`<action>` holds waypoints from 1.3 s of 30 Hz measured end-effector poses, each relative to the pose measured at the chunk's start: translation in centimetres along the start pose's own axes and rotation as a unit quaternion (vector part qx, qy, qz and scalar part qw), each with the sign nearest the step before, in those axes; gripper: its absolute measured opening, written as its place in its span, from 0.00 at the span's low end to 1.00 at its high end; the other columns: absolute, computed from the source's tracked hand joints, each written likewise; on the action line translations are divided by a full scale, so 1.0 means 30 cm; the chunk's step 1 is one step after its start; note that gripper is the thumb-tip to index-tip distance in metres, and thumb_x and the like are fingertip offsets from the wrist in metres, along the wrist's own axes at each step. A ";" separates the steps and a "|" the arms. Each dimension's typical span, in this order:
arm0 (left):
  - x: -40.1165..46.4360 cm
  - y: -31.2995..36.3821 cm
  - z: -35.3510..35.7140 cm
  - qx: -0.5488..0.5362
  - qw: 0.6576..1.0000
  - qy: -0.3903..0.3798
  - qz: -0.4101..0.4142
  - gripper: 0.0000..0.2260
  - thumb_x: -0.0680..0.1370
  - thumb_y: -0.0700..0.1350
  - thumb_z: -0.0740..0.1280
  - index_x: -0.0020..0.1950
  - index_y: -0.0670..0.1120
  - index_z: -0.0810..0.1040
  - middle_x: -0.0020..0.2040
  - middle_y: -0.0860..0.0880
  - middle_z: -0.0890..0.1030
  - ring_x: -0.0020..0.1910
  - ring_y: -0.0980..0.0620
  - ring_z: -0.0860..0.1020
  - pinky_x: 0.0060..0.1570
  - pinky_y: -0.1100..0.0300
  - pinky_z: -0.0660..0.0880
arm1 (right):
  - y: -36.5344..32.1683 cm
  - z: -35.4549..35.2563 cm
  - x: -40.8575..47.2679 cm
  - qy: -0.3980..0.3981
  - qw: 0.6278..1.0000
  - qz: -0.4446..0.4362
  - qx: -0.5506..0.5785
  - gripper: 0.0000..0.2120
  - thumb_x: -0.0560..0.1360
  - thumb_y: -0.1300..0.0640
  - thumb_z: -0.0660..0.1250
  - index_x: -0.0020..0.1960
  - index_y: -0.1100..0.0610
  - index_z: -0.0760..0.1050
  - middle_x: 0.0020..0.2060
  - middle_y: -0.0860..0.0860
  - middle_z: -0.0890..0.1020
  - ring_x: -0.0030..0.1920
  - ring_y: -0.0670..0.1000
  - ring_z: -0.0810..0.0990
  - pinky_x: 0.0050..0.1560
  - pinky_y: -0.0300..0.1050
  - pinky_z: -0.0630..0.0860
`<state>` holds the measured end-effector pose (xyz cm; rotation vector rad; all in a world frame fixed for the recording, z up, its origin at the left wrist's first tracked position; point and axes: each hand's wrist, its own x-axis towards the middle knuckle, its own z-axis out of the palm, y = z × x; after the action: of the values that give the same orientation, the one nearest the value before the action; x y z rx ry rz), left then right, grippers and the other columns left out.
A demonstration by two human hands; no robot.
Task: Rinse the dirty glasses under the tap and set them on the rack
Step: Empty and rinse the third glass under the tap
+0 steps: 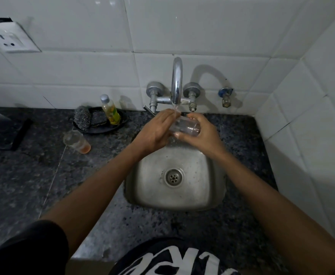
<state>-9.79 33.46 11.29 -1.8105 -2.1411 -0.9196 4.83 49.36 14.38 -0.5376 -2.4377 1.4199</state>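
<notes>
A clear glass (pixel 184 127) lies on its side under the running tap (pixel 177 82), above the back of the steel sink (pixel 212 199). My right hand (pixel 200 135) grips the glass from the right, thumb along its front. My left hand (pixel 156 132) holds its open end from the left, fingertips at the rim under the water stream. A second glass (pixel 76 141) with orange dregs lies tilted on the dark granite counter (pixel 24 185) to the left of the sink.
A black dish (pixel 103 129) behind the second glass holds a steel scrubber (pixel 81 118), a sponge and a bottle of yellow liquid (pixel 109 109). A dark rack or tray edge (pixel 2 133) sits at the far left. White tiled walls close in behind and at right.
</notes>
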 end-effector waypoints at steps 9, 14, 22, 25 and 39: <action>-0.011 -0.001 -0.005 -0.007 1.000 -0.005 -0.002 0.27 0.77 0.32 0.71 0.75 0.29 0.69 0.71 0.32 0.75 0.71 0.34 0.74 0.74 0.43 0.70 | 0.003 0.002 -0.011 0.012 0.996 -0.064 -0.056 0.33 0.67 0.58 0.84 0.69 0.57 0.76 0.61 0.51 0.81 0.57 0.47 0.83 0.55 0.42 0.83; -0.057 -0.023 0.036 0.011 1.000 -0.002 -0.006 0.24 0.81 0.36 0.67 0.75 0.27 0.68 0.72 0.29 0.74 0.72 0.30 0.73 0.72 0.36 0.71 | -0.026 -0.001 0.004 -0.064 0.973 0.162 0.152 0.27 0.73 0.48 0.80 0.66 0.56 0.75 0.59 0.54 0.84 0.50 0.49 0.87 0.48 0.43 0.85; -0.055 -0.023 0.017 -0.011 1.000 0.026 0.000 0.27 0.80 0.35 0.71 0.77 0.32 0.66 0.71 0.31 0.74 0.71 0.32 0.74 0.70 0.37 0.73 | -0.037 0.015 -0.014 -0.053 0.997 0.044 0.043 0.32 0.71 0.50 0.82 0.69 0.54 0.74 0.60 0.48 0.82 0.55 0.43 0.84 0.50 0.35 0.82; -0.062 -0.030 0.034 0.006 1.000 0.018 -0.007 0.25 0.81 0.36 0.70 0.75 0.29 0.69 0.71 0.30 0.74 0.72 0.31 0.73 0.70 0.36 0.72 | -0.051 0.005 0.003 -0.075 0.979 0.139 0.127 0.26 0.73 0.47 0.80 0.66 0.55 0.76 0.57 0.52 0.84 0.50 0.47 0.86 0.45 0.39 0.83; -0.035 -0.025 0.039 -0.012 1.000 0.017 -0.002 0.27 0.80 0.37 0.72 0.75 0.28 0.69 0.71 0.31 0.75 0.71 0.32 0.74 0.71 0.39 0.72 | -0.044 -0.019 -0.022 0.002 0.999 -0.002 -0.052 0.27 0.71 0.47 0.81 0.66 0.54 0.78 0.56 0.47 0.84 0.52 0.43 0.84 0.52 0.34 0.80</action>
<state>-9.97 33.19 9.56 -1.7899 -2.1237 -0.9741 5.41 48.91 15.78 -0.5590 -2.5190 1.2934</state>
